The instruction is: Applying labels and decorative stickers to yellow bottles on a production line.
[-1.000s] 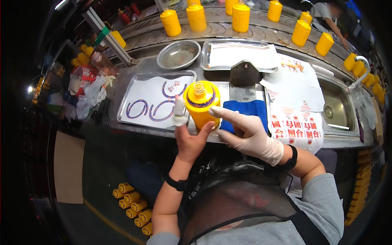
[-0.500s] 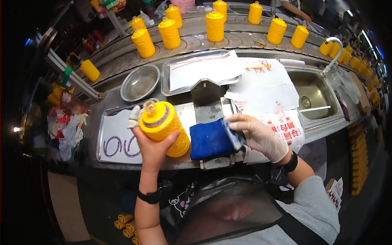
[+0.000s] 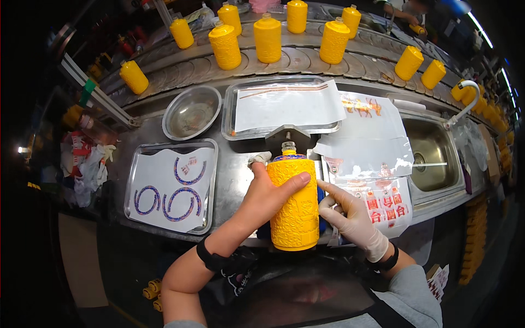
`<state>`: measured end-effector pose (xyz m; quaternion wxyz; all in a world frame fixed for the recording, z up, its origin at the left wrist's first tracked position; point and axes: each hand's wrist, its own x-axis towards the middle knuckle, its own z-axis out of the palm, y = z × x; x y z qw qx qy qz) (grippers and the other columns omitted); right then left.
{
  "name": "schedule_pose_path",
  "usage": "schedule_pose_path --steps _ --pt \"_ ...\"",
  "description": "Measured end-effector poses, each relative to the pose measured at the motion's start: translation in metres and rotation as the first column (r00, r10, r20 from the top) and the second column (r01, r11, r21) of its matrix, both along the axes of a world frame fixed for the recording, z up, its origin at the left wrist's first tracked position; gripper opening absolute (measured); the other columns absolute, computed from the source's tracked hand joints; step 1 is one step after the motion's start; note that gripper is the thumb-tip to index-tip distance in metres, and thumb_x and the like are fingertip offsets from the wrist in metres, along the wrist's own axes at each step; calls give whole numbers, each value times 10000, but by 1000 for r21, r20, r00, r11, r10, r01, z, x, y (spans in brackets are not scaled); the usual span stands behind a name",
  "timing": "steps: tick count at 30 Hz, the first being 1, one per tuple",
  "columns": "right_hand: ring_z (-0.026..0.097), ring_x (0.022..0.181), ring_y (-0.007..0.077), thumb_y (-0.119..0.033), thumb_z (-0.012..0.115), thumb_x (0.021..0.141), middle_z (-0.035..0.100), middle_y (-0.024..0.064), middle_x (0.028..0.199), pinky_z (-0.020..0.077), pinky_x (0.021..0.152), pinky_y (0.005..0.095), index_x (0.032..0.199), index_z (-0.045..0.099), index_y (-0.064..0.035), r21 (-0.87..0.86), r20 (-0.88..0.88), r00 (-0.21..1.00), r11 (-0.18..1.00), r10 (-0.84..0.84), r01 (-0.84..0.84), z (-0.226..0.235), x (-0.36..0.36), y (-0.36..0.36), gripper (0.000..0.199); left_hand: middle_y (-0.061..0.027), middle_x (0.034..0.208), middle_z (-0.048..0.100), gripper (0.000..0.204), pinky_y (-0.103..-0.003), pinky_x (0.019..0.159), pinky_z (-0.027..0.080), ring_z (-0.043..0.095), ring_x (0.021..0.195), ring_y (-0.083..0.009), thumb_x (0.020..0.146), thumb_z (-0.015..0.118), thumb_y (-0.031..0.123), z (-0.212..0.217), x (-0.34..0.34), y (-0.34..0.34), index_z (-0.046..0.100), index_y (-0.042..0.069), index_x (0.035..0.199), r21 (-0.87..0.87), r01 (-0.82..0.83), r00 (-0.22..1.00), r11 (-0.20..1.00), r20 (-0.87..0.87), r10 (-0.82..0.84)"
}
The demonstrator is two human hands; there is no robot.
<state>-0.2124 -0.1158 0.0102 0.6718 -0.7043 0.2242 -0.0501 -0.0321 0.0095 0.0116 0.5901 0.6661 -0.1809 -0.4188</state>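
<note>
My left hand (image 3: pixel 268 199) is wrapped around a yellow embossed bottle (image 3: pixel 295 218) with a clear glass neck, thumb across its front. A blue patterned strip (image 3: pixel 290 156) runs round the bottle's shoulder. White coverings show at my left fingertips. My right hand (image 3: pixel 353 218), in a thin whitish glove, is beside the bottle's right side. Its forefinger reaches toward the bottle and the other fingers are half bent, with nothing visible in them. Whether the forefinger touches the bottle is unclear. Behind the bottle, a blue cloth pad (image 3: pixel 322 206) is mostly hidden.
At left, a metal tray (image 3: pixel 213 188) carries curved blue strips on white paper. Beyond are a steel bowl (image 3: pixel 169 123) and another tray (image 3: pixel 228 117). Printed sheets (image 3: pixel 383 205) and a sink (image 3: pixel 437 183) lie right. Several yellow bottles (image 3: pixel 268 41) stand along the conveyor (image 3: pixel 301 63).
My left hand has brought the bottle rightward in front of the blue cloth pad and turned it. My right hand has let go of the pad's edge. Conveyor bottles have shifted, and so has the view.
</note>
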Motion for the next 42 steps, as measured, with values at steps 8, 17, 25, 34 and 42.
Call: schedule_pose_path --steps 8,17,25,34,42 --pt "494 662 31 -186 661 911 573 -9 787 438 615 199 1400 479 -29 -61 -68 998 998 11 -15 -2 13 -14 545 -246 1100 588 851 -322 774 560 665 945 -251 785 803 367 -15 19 -18 240 -107 1211 12 -49 998 999 30 49" --pt "595 705 112 -241 667 868 694 62 839 495 689 264 1116 700 -71 -502 -37 962 838 -269 215 -23 24 -113 303 -209 1300 509 846 -370 975 468 580 1137 -254 889 664 176 -16 9 -4 76 49 1484 -113 -68 995 991 66 75" --pt "674 918 263 -236 649 835 712 111 966 510 824 349 1052 714 -97 -931 -13 891 330 -454 154 -52 55 -289 266 -193 1339 480 908 -392 1037 422 521 1224 -267 852 676 112 -20 -9 7 43 58 1501 -208 20 1000 978 23 -16" --pt "669 930 279 -284 670 803 714 92 966 511 820 351 1055 712 -109 -926 -261 783 375 -565 -38 -68 79 -336 309 -205 1330 452 816 -407 1016 451 517 1228 -274 831 716 98 -27 -5 10 120 43 1386 -244 -57 998 968 -37 49" --pt "671 903 346 -279 629 775 700 181 947 512 814 396 977 719 -67 -922 -219 643 371 -734 110 -79 5 -398 306 -192 1351 440 835 -414 1030 429 503 1242 -276 814 735 151 -27 -4 7 152 53 1403 -238 -68 997 969 -55 57"
